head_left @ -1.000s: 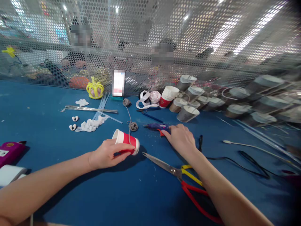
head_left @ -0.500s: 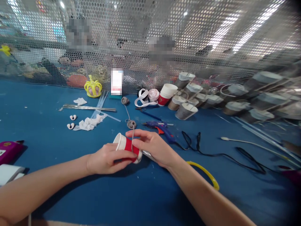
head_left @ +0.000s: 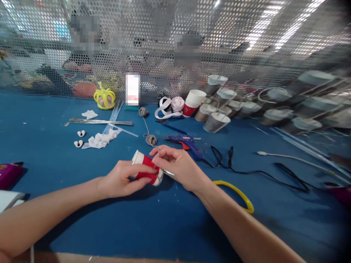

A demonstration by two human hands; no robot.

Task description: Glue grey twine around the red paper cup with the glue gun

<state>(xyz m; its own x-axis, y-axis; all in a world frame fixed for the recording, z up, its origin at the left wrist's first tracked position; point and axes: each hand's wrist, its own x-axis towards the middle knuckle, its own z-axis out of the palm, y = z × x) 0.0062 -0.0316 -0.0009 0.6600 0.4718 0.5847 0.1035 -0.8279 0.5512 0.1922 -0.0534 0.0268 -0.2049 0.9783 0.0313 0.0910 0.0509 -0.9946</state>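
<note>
Perforated mesh partition (head_left: 153, 40) across the back, people beyond it; blue tabletop (head_left: 109, 226) in front. Clock centred on the held cup, twelve toward the mesh.

Ten o'clock: bundle of metal wires (head_left: 101, 121), crumpled white fabric (head_left: 100, 140) nearer. Between ten and eleven, a yellow crown-shaped piece (head_left: 104, 98). Past eleven, a phone (head_left: 133, 89), screen blurred out.

Left hand (head_left: 119, 179) at nine, its grip clamped round the wall of a red-and-white paper cup (head_left: 140, 159). Cup is mid-view, lying over on its side: long axis runs ten to four, mouth at ten, base at four. Cannot tell whether it touches the tabletop.

Grey yarn (head_left: 151, 140): wound hank at twelve, strand coming down to the base end of the cup.

Right hand (head_left: 177, 166) at three, fingertips together, apparently pinching the strand beside the cup's base. Key relation: cup lies at nine from the right grip, base end closest; left hand is the nearer, being wrapped on it.

Scissors (head_left: 249, 205) partly under the right hand, yellow handle toward four. Glue gun (head_left: 178, 138) at two. Stacked paper cups (head_left: 196, 98) between one and two; grey-wrapped cups (head_left: 215, 126) at two, farther right.
</note>
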